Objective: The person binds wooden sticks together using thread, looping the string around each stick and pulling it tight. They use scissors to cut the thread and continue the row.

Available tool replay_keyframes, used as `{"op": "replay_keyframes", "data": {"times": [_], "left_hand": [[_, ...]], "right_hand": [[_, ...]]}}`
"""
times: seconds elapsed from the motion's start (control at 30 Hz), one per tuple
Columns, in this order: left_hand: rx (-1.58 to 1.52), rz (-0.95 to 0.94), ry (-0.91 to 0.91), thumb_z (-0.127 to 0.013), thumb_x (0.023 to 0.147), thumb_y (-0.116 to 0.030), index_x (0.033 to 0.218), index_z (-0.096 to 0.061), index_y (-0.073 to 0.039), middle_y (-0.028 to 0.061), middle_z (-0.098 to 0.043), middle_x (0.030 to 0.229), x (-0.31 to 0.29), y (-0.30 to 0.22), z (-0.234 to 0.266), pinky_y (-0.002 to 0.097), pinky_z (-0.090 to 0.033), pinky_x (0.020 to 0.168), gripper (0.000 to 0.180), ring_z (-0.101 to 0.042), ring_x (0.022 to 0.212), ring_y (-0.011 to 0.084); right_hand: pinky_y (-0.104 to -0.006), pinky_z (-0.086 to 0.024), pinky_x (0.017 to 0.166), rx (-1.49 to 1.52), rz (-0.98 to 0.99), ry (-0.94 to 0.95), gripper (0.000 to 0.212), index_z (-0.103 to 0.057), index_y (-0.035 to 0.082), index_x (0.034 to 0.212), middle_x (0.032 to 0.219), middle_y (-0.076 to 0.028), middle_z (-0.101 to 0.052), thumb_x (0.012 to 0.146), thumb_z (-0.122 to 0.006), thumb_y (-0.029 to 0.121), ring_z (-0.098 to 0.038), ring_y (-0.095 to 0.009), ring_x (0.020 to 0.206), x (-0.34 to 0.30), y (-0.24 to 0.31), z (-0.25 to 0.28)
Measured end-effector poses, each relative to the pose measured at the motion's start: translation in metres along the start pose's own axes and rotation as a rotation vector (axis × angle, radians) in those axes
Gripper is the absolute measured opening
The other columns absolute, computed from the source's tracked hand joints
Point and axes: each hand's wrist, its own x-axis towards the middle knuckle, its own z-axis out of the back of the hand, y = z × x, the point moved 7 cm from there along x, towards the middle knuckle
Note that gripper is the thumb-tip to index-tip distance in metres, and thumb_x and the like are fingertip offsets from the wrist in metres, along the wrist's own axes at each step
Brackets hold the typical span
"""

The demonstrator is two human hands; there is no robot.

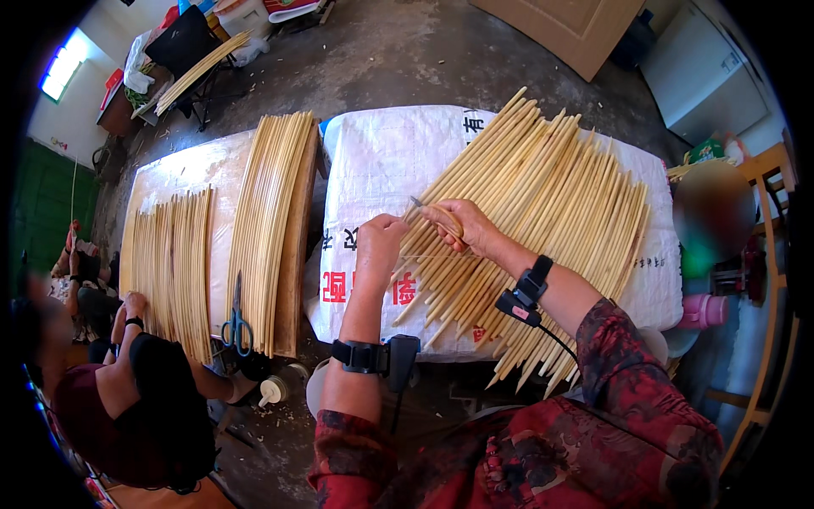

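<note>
My right hand (466, 225) is closed round the curved wooden handle of a small tool (452, 222) that looks like a knife. Its short metal tip (416, 202) points up and left toward my left hand. My left hand (381, 237) is closed beside the left edge of the sticks; whatever its fingers hold is hidden. Beneath both hands, a wide row of pale, slender sticks (534, 204) fans over a white woven plastic sheet (381, 144). A thin strand (445, 257) seems to cross the sticks just below my right hand.
Left of me, a wooden board (170, 174) carries two more rows of sticks (270, 220) and dark-handled scissors (237, 331). Another person's hand (133, 304) touches the near row. A jar (274, 389) stands on the floor; a wooden chair (767, 339) and pink container (704, 311) are at right.
</note>
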Motion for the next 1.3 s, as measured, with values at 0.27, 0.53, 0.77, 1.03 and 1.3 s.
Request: {"op": "replay_keyframes", "data": {"times": [0.27, 0.53, 0.77, 1.03, 1.3], "left_hand": [[-0.126, -0.051, -0.086, -0.056, 0.079, -0.009, 0.082, -0.065, 0.000, 0.0002, -0.050, 0.056, -0.007, -0.018, 0.014, 0.0210, -0.030, 0.038, 0.013, -0.037, 0.041, 0.0056], [-0.382, -0.157, -0.126, -0.049, 0.088, -0.013, 0.084, -0.061, 0.001, -0.0033, -0.038, 0.051, -0.018, -0.059, 0.034, 0.0205, -0.029, 0.039, 0.018, -0.029, 0.041, 0.0032], [-0.360, -0.167, 0.290, -0.050, 0.091, -0.014, 0.091, -0.059, -0.001, 0.0033, -0.056, 0.070, -0.068, -0.078, -0.024, 0.0203, -0.036, 0.044, 0.016, -0.035, 0.044, 0.0033], [-0.171, -0.313, 0.360, -0.049, 0.091, -0.011, 0.095, -0.059, 0.000, 0.0066, -0.058, 0.080, -0.151, -0.139, -0.030, 0.0215, -0.043, 0.051, 0.015, -0.052, 0.054, 0.0104], [-0.287, -0.240, 0.133, -0.051, 0.091, -0.013, 0.093, -0.059, 0.001, 0.0068, -0.060, 0.080, -0.193, -0.083, -0.001, 0.0246, -0.047, 0.056, 0.016, -0.061, 0.069, 0.0146]], "right_hand": [[-0.0169, -0.033, 0.032, -0.033, 0.083, 0.068, 0.029, -0.060, 0.002, 0.092, 0.054, 0.002, -0.048, 0.083, -0.065, 0.029, -0.044, -0.003, 0.040, -0.003, 0.003, -0.006], [-0.0225, -0.041, 0.046, -0.340, 0.308, -0.186, 0.039, -0.052, 0.004, 0.117, 0.072, -0.005, -0.057, 0.082, -0.064, 0.014, -0.050, -0.009, 0.054, -0.069, 0.051, 0.117], [-0.0344, -0.047, 0.073, -1.305, 0.022, -0.725, 0.031, -0.057, 0.006, 0.107, 0.091, -0.016, -0.062, 0.077, -0.061, 0.013, -0.060, -0.029, 0.085, -0.257, 0.010, 0.348], [-0.0389, -0.046, 0.076, -1.150, -0.140, -0.726, 0.021, -0.060, 0.003, 0.096, 0.093, -0.019, -0.061, 0.079, -0.058, 0.016, -0.058, -0.035, 0.087, -0.318, -0.089, 0.385], [-0.0390, -0.047, 0.068, -1.232, 0.608, -0.300, 0.017, -0.064, 0.003, 0.085, 0.079, -0.017, -0.062, 0.077, -0.056, 0.015, -0.060, -0.032, 0.075, -0.268, 0.022, 0.233]]}}
